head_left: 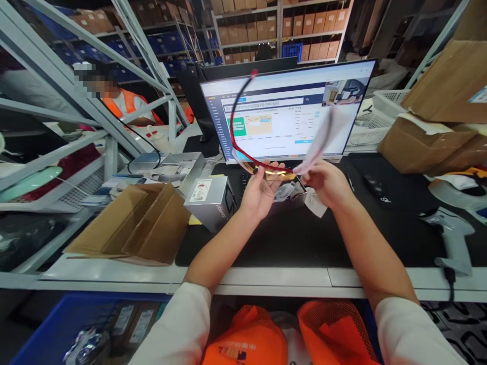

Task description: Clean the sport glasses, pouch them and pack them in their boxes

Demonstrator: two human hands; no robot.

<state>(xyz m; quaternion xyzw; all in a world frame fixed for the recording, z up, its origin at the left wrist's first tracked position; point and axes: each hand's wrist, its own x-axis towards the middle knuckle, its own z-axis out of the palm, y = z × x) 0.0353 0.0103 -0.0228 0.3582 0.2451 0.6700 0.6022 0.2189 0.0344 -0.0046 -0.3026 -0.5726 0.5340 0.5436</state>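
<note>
A pair of sports glasses with a dark red frame and amber lens is held up before the monitor. My left hand is closed on the lens side, thumb and fingers pinching the edge. At the other end, my right hand grips the frame near the hinge. A whitish translucent sleeve covers the temple above my right hand. Below the glasses lie crumpled white and grey wrapping pieces. To the left of my left hand stands a grey printed box with a white label.
The monitor stands behind my hands on a black mat. An open cardboard box is at left. A barcode scanner and a mouse lie right. Cartons are stacked far right. A person in an orange vest sits beyond the metal frame.
</note>
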